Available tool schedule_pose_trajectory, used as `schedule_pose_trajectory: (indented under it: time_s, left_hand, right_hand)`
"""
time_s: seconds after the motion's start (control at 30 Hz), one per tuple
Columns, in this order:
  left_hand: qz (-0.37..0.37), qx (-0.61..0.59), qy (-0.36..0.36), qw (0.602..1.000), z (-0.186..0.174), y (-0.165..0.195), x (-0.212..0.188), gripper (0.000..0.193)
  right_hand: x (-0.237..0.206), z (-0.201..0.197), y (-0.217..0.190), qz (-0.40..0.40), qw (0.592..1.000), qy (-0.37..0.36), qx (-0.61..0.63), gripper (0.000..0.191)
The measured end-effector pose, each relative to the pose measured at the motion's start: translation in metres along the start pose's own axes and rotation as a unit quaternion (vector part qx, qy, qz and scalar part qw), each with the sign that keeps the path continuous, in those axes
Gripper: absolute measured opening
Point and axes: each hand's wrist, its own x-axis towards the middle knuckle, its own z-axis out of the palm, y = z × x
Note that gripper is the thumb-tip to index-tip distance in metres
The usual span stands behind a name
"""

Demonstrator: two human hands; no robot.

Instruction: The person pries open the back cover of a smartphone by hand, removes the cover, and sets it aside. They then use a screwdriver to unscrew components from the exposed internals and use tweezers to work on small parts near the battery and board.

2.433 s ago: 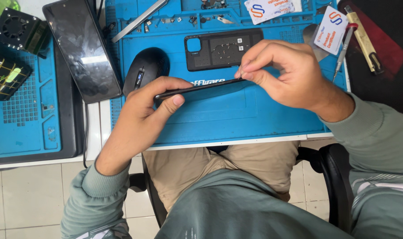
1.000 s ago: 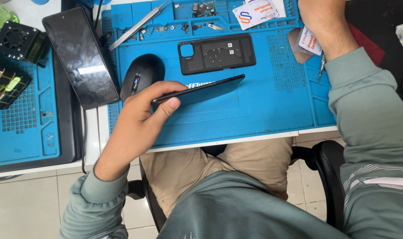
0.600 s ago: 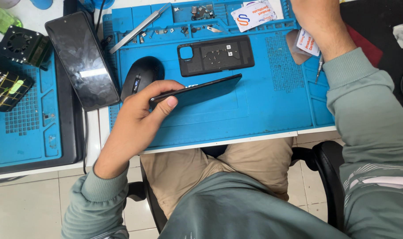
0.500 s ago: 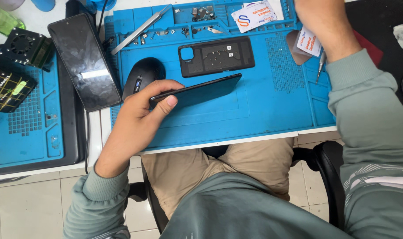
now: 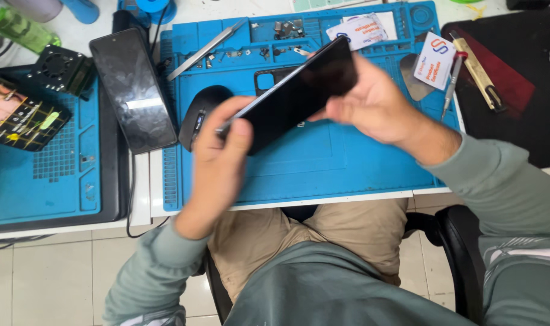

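Note:
A black smartphone (image 5: 299, 93) is held tilted above the blue work mat (image 5: 347, 163), dark screen facing up. My left hand (image 5: 220, 160) grips its near left corner with the thumb on the glass. My right hand (image 5: 377, 105) holds its far right end from underneath. A black phone back cover (image 5: 269, 79) lies on the mat behind the phone, mostly hidden by it. A black computer mouse (image 5: 199, 111) rests just left of my left hand.
A second black phone (image 5: 133, 87) lies at the mat's left edge. Metal tweezers (image 5: 205, 49), small screws, white cards (image 5: 435, 60) and a screwdriver (image 5: 453, 81) lie along the back. Another blue mat (image 5: 45, 175) with a circuit board (image 5: 15, 118) sits left; a dark mat (image 5: 516, 90) sits right.
My right hand came back from the far right of the mat and took the phone's far end. The phone rose and tilted, now covering the back cover.

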Motion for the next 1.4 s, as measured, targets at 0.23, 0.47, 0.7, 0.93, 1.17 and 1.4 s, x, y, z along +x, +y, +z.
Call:
schedule_pose_trajectory:
  time_s: [0.23, 0.47, 0.7, 0.93, 1.17, 1.4]
  left_hand:
    - [0.016, 0.068, -0.176, 0.982, 0.039, 0.004, 0.03, 0.05]
    - [0.006, -0.012, -0.193, 0.981, 0.066, -0.01, 0.124, 0.035]
    - [-0.027, -0.095, -0.133, 0.986, 0.047, -0.052, 0.121, 0.031]
    - [-0.062, -0.084, -0.114, 0.988, 0.047, -0.058, 0.12, 0.027]
    - [-0.069, -0.041, -0.088, 0.993, 0.049, -0.059, 0.134, 0.028]
    - [-0.065, -0.041, -0.085, 0.993, 0.053, -0.063, 0.138, 0.032]
  right_hand:
    - [-0.011, -0.036, -0.013, -0.035, 0.984, 0.168, -0.046, 0.051]
    - [-0.019, -0.054, -0.011, -0.076, 0.972, 0.195, -0.102, 0.033]
    - [-0.012, -0.039, 0.007, -0.075, 0.962, 0.192, -0.178, 0.03]
    - [-0.011, -0.035, 0.011, -0.043, 0.964, 0.21, -0.159, 0.034]
    - [-0.003, -0.041, 0.015, -0.054, 0.958, 0.21, -0.189, 0.034]
    - [-0.003, -0.048, 0.02, -0.065, 0.95, 0.224, -0.206, 0.034]
